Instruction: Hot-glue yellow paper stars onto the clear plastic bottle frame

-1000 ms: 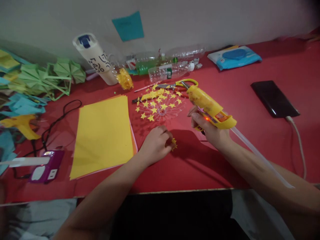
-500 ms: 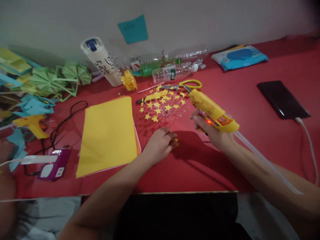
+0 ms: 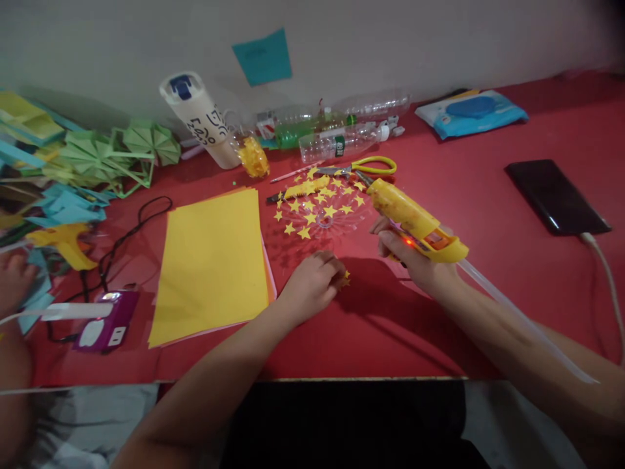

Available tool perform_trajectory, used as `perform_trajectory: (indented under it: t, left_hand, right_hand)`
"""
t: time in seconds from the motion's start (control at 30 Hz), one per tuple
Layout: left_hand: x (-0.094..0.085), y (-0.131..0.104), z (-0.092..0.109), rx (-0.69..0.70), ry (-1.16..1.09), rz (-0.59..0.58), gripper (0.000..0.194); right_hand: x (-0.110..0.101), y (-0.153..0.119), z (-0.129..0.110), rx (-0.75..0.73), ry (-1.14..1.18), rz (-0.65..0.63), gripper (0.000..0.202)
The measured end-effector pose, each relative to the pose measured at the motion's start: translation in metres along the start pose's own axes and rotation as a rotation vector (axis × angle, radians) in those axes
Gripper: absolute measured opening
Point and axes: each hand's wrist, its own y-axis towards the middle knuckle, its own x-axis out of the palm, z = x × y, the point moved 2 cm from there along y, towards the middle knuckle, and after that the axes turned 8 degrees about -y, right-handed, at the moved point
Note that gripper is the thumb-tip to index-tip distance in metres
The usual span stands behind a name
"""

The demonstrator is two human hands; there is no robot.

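Observation:
My right hand (image 3: 415, 257) is wrapped round a yellow glue gun (image 3: 407, 212) with a red light lit and a clear glue stick out of its back. Its nozzle points up and left, near yellow-handled scissors (image 3: 374, 164). Closed fingers of my left hand (image 3: 315, 281) pinch a small yellow star (image 3: 347, 279) low over the red table (image 3: 371, 352). Beyond that hand lies a clear plastic piece with strips spread outward (image 3: 325, 220), with several yellow stars on and around it. A yellow cutter (image 3: 305, 189) lies at its far edge.
Yellow paper sheets (image 3: 209, 260) lie left of centre. Behind stand a white tumbler (image 3: 200, 117) and plastic bottles (image 3: 322, 140). Wipes (image 3: 471, 114) and a phone (image 3: 556, 195) are right. At left are paper crafts (image 3: 97, 153), another glue gun (image 3: 63, 244), a purple power strip (image 3: 107, 322) and another person's hand (image 3: 17, 277).
The view has shifted very slightly. Both of my hands keep their hold and place. At the far left, the other person's hand has come further into view.

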Motion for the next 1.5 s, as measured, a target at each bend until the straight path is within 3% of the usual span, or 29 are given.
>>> perform_trajectory:
  t: [0.17,0.27,0.37,0.47,0.63,0.87,1.03,1.23,1.37,1.5]
  left_hand:
    - [-0.003,-0.001,0.001,-0.059,-0.096,0.05,0.005]
    - [-0.008,-0.003,0.003,-0.104,-0.214,0.164,0.007]
    - [-0.015,-0.006,0.006,-0.098,-0.35,0.292,0.01]
    - [-0.02,-0.006,0.009,-0.114,-0.515,0.348,0.012]
    - [-0.019,-0.006,0.01,-0.24,-0.748,0.416,0.007]
    - [-0.013,-0.005,0.014,-0.274,-0.808,0.383,0.009]
    - [-0.016,-0.004,0.017,-0.265,-0.78,0.413,0.014]
    - [-0.001,-0.008,0.007,-0.42,-1.072,0.181,0.044]
    - [0.006,-0.01,0.002,-0.452,-1.134,0.182,0.04]
    - [0.0,-0.008,0.007,-0.41,-1.168,0.193,0.034]
  right_hand:
    - [0.004,0.0,0.002,0.01,0.061,-0.038,0.035]
    - [0.007,-0.001,0.002,0.041,0.098,-0.097,0.041]
    - [0.008,-0.003,0.0,0.029,0.026,-0.05,0.036]
    - [0.01,-0.004,-0.005,-0.112,-0.09,-0.013,0.033]
    - [0.018,-0.007,-0.012,-0.384,-0.092,-0.15,0.034]
    - [0.026,-0.014,-0.008,-0.466,-0.108,-0.193,0.03]
    - [0.024,-0.016,-0.009,-0.553,-0.138,-0.107,0.022]
    - [0.02,-0.019,-0.01,-0.666,-0.303,-0.063,0.023]
    - [0.021,-0.022,-0.01,-0.74,-0.343,-0.086,0.024]
    - [0.021,-0.021,-0.011,-0.703,-0.27,-0.121,0.021]
